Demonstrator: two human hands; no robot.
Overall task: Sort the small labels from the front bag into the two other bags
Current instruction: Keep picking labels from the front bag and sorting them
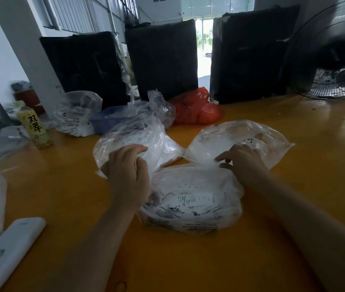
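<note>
Clear plastic crowds my yellow tabletop (pixel 294 131): the front bag (pixel 190 199), holding small labels (pixel 188 201), lies nearest me, with the left bag (pixel 133 142) and right bag (pixel 239 138) just behind it. My left hand (pixel 127 171) hovers at the left bag's near edge, its grip loosely curled; whether it holds anything I cannot tell. My right hand (pixel 243 161) rests where the front and right bags meet, fingers bent on the plastic, grip unclear. A bottle (pixel 35 127) and red bag (pixel 197 108) stand farther back.
</note>
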